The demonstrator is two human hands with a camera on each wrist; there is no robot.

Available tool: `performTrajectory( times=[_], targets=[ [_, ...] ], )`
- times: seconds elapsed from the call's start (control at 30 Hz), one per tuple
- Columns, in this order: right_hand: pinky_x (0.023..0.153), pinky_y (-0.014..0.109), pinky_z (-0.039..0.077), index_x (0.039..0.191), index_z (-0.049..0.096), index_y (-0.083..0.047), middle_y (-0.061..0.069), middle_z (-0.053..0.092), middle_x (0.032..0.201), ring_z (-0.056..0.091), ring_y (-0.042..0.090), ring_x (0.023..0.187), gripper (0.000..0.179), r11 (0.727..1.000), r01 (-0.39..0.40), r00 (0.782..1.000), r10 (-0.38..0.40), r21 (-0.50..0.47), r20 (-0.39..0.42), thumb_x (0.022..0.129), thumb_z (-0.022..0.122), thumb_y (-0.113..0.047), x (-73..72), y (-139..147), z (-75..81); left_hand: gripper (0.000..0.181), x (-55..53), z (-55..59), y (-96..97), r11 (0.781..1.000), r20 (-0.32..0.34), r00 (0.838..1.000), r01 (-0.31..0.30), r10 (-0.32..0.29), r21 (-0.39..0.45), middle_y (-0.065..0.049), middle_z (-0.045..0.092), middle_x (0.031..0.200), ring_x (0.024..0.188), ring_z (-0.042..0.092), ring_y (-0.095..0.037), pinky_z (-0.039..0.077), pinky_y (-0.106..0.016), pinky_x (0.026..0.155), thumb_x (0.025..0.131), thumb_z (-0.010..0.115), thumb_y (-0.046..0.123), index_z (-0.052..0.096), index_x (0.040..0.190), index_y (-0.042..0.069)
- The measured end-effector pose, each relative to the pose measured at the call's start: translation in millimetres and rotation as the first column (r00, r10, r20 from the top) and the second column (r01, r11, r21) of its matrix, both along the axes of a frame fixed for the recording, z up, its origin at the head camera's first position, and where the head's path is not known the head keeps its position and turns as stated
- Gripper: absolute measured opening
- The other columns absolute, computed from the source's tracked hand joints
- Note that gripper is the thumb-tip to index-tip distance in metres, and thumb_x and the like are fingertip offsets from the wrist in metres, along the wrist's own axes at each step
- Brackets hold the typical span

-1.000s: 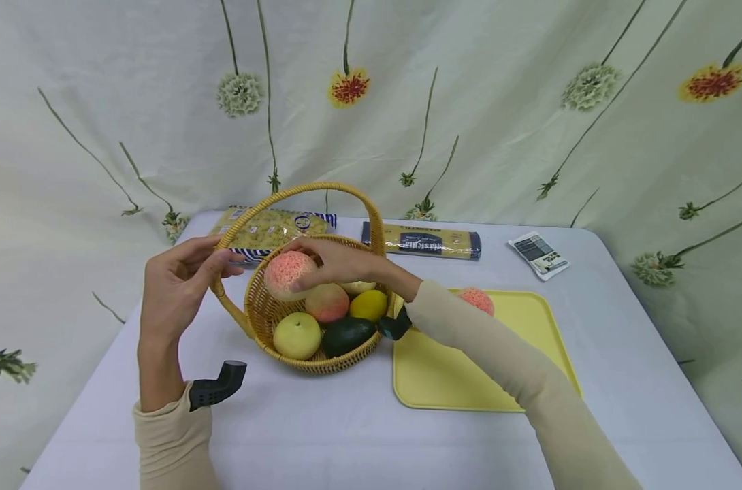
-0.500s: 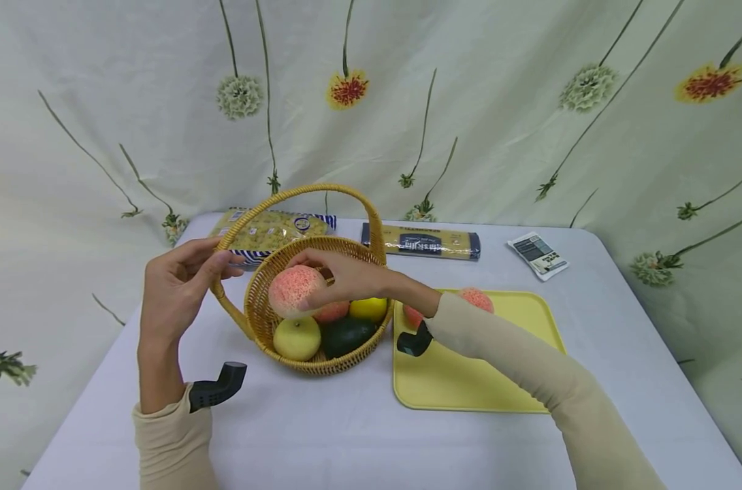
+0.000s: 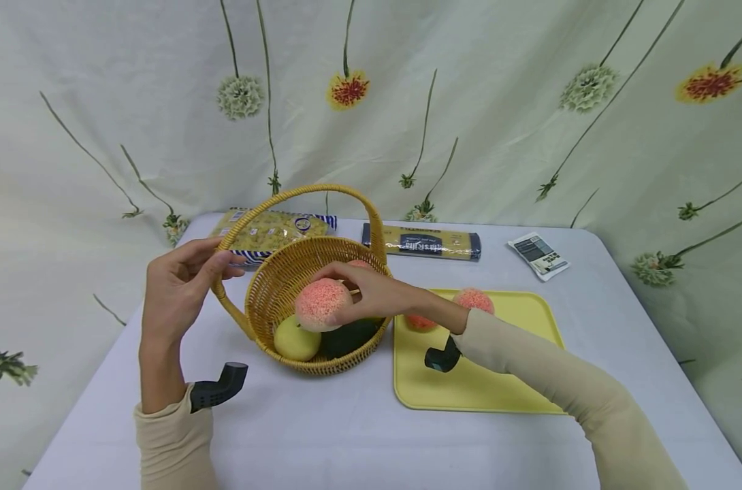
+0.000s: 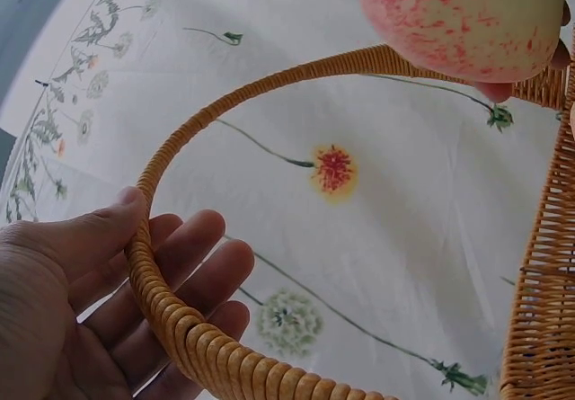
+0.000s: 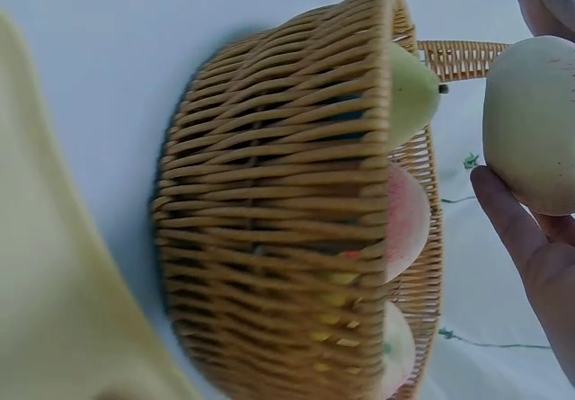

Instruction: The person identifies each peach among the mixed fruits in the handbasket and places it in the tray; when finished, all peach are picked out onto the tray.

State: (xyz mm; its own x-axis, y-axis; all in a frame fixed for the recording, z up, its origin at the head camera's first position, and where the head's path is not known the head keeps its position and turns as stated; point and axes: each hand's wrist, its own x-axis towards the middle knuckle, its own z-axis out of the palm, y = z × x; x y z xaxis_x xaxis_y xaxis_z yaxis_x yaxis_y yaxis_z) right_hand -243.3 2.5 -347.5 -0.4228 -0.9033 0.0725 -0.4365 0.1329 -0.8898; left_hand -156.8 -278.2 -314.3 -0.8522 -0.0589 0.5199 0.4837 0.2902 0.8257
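Note:
My left hand [image 3: 184,279] holds the left side of the wicker basket's handle [image 4: 171,315], thumb on one side and fingers loosely curled behind it. Above the basket [image 3: 285,262], my right hand [image 3: 377,294] grips a pink and cream peach [image 3: 323,304] between thumb and fingers. In the right wrist view this peach [image 5: 535,130] is raised clear of the rim. Inside the basket lie a yellow-green round fruit [image 3: 295,340], a dark green avocado-like fruit [image 3: 350,339] and another peach [image 3: 360,264]. The right hand and held peach hide part of the contents.
Right of the basket lies a yellow tray [image 3: 469,381] bearing two peaches, a near one [image 3: 420,323] partly behind my right forearm and another [image 3: 473,299]. Behind are a pasta bag [image 3: 267,228], a spaghetti pack [image 3: 429,243] and a small white packet [image 3: 538,255].
My right hand has drawn the peach rightward and slightly toward me over the basket, uncovering its back left interior. The left hand stays on the handle.

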Motion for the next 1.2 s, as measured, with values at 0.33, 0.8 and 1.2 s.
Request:
performTrajectory(
  times=[0.33, 0.8, 1.2],
  targets=[
    [0.097, 0.032, 0.048, 0.141, 0.041, -0.011, 0.008, 0.036, 0.140, 0.049, 0.021, 0.122, 0.062, 0.999, 0.027, 0.994, -0.024, -0.023, 0.107, 0.085, 0.068, -0.016, 3.5, 29, -10.9, 0.022, 0.2, -0.5, -0.9, 1.000, 0.005, 1.000, 0.007, -0.007, 0.010, 0.006, 0.072, 0.087, 0.069, 0.070, -0.007, 0.054, -0.015, 0.063, 0.091, 0.060, -0.002, 0.066, 0.112, -0.002],
    [0.095, 0.035, 0.049, 0.139, 0.046, -0.014, 0.000, 0.052, 0.132, 0.053, 0.016, 0.117, 0.060, 0.994, 0.109, 0.993, -0.109, 0.013, 0.040, 0.084, 0.071, -0.022, 11.5, 65, -18.2, 0.021, -0.1, -0.2, 0.3, 0.999, -0.003, 1.000, 0.028, -0.028, 0.017, 0.006, 0.072, 0.087, 0.070, 0.070, -0.006, 0.054, -0.015, 0.063, 0.092, 0.060, -0.002, 0.066, 0.112, -0.002],
    [0.097, 0.038, 0.048, 0.138, 0.047, -0.014, 0.005, 0.050, 0.134, 0.053, 0.025, 0.116, 0.060, 0.982, 0.189, 0.968, -0.182, -0.025, 0.171, 0.084, 0.073, -0.016, 13.3, 101, -15.5, 0.021, -0.1, -0.2, 0.6, 1.000, -0.005, 1.000, 0.007, -0.008, -0.014, 0.007, 0.072, 0.087, 0.069, 0.070, -0.006, 0.054, -0.015, 0.061, 0.092, 0.060, -0.001, 0.066, 0.111, -0.001]
  ],
)
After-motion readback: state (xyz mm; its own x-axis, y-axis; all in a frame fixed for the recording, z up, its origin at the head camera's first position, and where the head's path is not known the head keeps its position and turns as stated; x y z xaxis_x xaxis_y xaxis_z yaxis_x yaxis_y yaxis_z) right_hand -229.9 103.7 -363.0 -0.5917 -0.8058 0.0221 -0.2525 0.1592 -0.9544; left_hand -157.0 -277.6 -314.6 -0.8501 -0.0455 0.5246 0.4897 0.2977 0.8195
